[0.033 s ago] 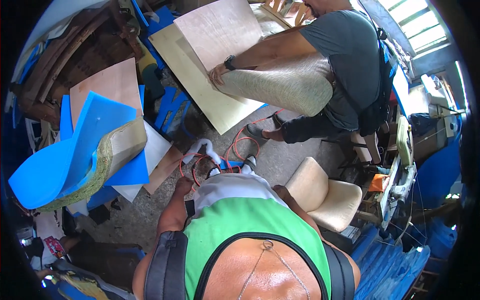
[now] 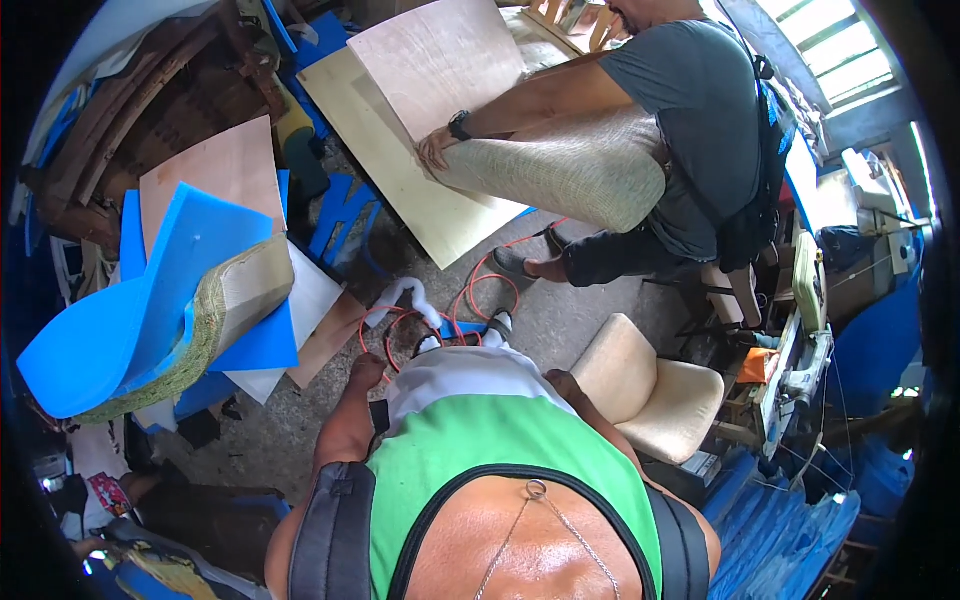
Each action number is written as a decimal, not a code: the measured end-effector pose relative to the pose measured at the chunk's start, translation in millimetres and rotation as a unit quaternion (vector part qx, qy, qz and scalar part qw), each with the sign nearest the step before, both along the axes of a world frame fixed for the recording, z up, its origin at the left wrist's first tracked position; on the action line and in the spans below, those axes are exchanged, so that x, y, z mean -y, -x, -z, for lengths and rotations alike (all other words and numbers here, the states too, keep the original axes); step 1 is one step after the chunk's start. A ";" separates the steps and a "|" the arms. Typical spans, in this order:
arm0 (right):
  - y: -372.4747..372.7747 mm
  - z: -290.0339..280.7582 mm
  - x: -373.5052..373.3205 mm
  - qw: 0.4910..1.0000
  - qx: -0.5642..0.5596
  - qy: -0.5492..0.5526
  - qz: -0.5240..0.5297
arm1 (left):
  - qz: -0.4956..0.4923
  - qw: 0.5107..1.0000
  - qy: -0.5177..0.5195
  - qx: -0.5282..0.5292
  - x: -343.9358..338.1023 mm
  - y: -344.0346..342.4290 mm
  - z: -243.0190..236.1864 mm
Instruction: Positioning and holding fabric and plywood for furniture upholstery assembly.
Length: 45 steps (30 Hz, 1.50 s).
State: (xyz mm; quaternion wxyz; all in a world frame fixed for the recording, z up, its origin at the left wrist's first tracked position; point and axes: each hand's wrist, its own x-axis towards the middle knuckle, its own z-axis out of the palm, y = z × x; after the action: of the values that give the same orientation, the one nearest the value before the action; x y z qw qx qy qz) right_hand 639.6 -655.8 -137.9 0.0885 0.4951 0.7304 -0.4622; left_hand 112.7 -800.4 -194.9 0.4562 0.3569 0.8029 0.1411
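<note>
My left hand (image 2: 367,371) hangs beside my white shorts with its fingers curled in, and nothing shows in it. At my other side my right hand (image 2: 563,384) hangs close to a beige padded seat (image 2: 672,400) with a backrest; its fingers are mostly hidden. Across from me a co-worker in a dark shirt (image 2: 690,85) bends over, a hand (image 2: 434,149) on the end of a rolled sheet of beige woven fabric (image 2: 560,178). Below the roll are a curved pale plywood sheet (image 2: 440,55) and a flat cream board (image 2: 390,165).
Blue foam sheets (image 2: 205,260) and a green-edged padded piece (image 2: 250,285) are piled at the left. A red hose (image 2: 470,295) coils on the floor by my feet near white wadding (image 2: 405,295). Blue plastic sheeting (image 2: 770,520) lies at the lower right.
</note>
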 end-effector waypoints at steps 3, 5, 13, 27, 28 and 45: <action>-7.5 17.4 1.4 0.999 -0.039 0.011 -0.005 | 0.040 0.998 0.021 -0.031 -1.7 2.8 -4.3; -7.3 18.2 1.3 0.999 -0.045 0.002 -0.012 | 0.015 0.999 0.039 -0.026 -2.4 4.5 -12.0; 11.4 -14.1 -4.5 0.995 0.057 -0.033 -0.072 | 0.031 0.999 0.019 -0.032 -4.1 -0.4 -44.8; 3.6 -11.2 -3.8 0.992 0.011 -0.062 -0.107 | 0.023 0.999 0.028 -0.017 -0.6 6.0 -1.1; 5.1 -14.1 -3.1 0.999 0.021 -0.037 -0.025 | 0.012 0.999 0.028 -0.025 -1.3 4.5 -4.4; 4.1 -5.5 -9.1 0.972 0.050 -0.101 -0.205 | -0.001 1.000 0.016 -0.007 0.2 1.7 -24.2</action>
State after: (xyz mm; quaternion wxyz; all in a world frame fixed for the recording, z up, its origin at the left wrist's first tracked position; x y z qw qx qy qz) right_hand 635.5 -646.7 -132.4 0.1676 0.3633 0.8541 -0.3323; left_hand 111.0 -800.6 -170.6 0.4560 0.3493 0.8088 0.1262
